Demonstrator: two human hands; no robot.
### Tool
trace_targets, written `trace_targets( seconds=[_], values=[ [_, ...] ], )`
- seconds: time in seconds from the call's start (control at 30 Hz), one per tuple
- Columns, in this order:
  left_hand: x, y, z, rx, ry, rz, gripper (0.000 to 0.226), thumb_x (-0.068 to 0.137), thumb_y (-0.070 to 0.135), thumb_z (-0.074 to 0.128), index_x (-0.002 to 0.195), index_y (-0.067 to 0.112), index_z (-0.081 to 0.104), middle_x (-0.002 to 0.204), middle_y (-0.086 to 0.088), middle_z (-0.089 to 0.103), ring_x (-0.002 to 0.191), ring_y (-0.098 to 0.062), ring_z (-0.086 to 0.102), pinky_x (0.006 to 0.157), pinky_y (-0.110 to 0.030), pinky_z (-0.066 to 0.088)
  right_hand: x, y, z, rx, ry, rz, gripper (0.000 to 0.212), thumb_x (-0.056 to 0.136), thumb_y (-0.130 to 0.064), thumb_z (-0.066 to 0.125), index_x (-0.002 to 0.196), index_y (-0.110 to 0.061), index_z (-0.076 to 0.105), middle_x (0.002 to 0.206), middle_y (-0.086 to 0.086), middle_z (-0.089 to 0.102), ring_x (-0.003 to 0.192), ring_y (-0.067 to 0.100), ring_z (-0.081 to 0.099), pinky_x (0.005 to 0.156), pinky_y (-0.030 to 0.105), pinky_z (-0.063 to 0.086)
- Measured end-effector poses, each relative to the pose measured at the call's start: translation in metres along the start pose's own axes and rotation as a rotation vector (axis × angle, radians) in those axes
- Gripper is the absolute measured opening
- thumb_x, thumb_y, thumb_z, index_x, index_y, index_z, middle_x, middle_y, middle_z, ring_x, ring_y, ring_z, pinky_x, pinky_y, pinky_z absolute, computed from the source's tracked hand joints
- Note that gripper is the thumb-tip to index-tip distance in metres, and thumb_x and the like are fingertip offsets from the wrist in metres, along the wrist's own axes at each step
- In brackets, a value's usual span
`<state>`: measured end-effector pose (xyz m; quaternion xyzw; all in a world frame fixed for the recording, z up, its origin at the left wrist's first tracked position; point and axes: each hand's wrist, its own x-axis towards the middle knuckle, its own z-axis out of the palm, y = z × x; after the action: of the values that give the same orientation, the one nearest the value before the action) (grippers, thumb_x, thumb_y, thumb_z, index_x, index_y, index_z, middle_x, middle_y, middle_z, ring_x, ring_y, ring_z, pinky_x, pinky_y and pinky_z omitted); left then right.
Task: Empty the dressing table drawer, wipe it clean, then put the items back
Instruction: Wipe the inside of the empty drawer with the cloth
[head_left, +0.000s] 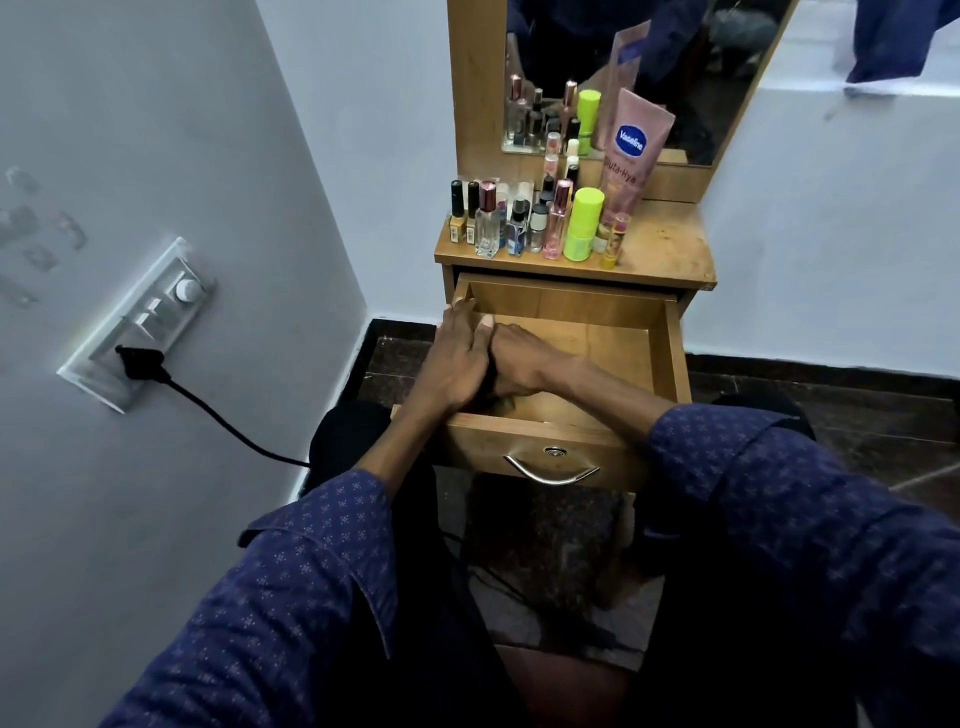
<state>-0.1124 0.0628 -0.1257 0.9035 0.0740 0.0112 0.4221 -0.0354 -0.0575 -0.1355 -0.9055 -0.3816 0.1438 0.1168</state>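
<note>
The wooden drawer (670, 353) of the dressing table is pulled out, and its visible floor is bare. My left hand (454, 358) lies over the drawer's left wall with fingers fairly straight, pointing to the back corner. My right hand (522, 361) is inside the drawer, palm down at the left side, pressed against my left hand. Its fingers are hidden under the left hand. A small dark thing (487, 387), perhaps a cloth, shows between the two hands. Several cosmetic bottles (524, 223), a green bottle (583, 223) and a pink Vaseline tube (631, 150) stand on the tabletop (670, 249).
A mirror (675, 62) rises behind the tabletop. The drawer front has a metal handle (551, 470) and faces my knees. On the left wall a switch panel (137, 322) holds a black plug (140, 361), whose cable runs down to the floor.
</note>
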Motion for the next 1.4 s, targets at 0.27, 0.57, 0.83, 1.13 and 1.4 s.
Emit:
trace_targets(
  seconds=[0.27, 0.57, 0.83, 1.13, 1.4],
  values=[
    [0.006, -0.008, -0.002, 0.058, -0.057, 0.052, 0.069, 0.100, 0.002, 0.051, 0.164, 0.008, 0.026, 0.174, -0.014, 0.016, 0.163, -0.029, 0.009, 0.133, -0.046, 0.009, 0.014, 0.018, -0.011, -0.079, 0.118, -0.027, 0.042, 0.083, -0.018, 0.073, 0.121, -0.011, 0.060, 0.122, 0.012, 0.066, 0.109, 0.031, 0.065, 0.091, 0.038, 0.055],
    [0.002, -0.002, -0.011, 0.427, -0.121, 0.109, 0.081, 0.097, 0.006, 0.051, 0.166, 0.002, 0.010, 0.175, -0.014, 0.004, 0.160, -0.036, 0.019, 0.128, -0.047, 0.026, -0.023, 0.014, 0.015, 0.004, 0.067, -0.162, 0.026, 0.082, -0.028, 0.081, 0.094, -0.011, 0.065, 0.101, 0.010, 0.068, 0.089, 0.025, 0.061, 0.079, 0.032, 0.050],
    [0.000, -0.006, -0.008, 0.384, -0.159, 0.100, 0.069, 0.115, 0.037, 0.031, 0.167, 0.004, 0.002, 0.175, -0.014, -0.008, 0.162, -0.025, -0.011, 0.129, -0.037, -0.005, -0.003, 0.035, -0.006, -0.073, 0.165, -0.109, 0.042, 0.085, -0.013, 0.076, 0.124, -0.010, 0.061, 0.122, 0.016, 0.066, 0.113, 0.034, 0.061, 0.095, 0.040, 0.049],
    [0.002, -0.008, -0.004, 0.359, -0.160, 0.071, 0.080, 0.109, 0.061, 0.019, 0.168, 0.011, -0.002, 0.175, -0.009, -0.013, 0.161, -0.021, -0.016, 0.132, -0.043, -0.004, -0.025, 0.029, 0.006, -0.013, 0.053, -0.150, 0.017, 0.083, -0.019, 0.074, 0.098, -0.014, 0.068, 0.103, 0.006, 0.070, 0.088, 0.022, 0.065, 0.076, 0.030, 0.052],
    [0.003, -0.009, -0.004, 0.401, -0.169, 0.078, 0.080, 0.109, 0.061, 0.018, 0.168, 0.010, 0.000, 0.175, -0.010, -0.014, 0.161, -0.022, -0.017, 0.131, -0.044, -0.006, -0.015, 0.068, -0.017, -0.062, 0.109, 0.006, 0.038, 0.088, -0.026, 0.075, 0.124, -0.023, 0.064, 0.124, 0.006, 0.065, 0.110, 0.025, 0.063, 0.089, 0.037, 0.055]
  ],
)
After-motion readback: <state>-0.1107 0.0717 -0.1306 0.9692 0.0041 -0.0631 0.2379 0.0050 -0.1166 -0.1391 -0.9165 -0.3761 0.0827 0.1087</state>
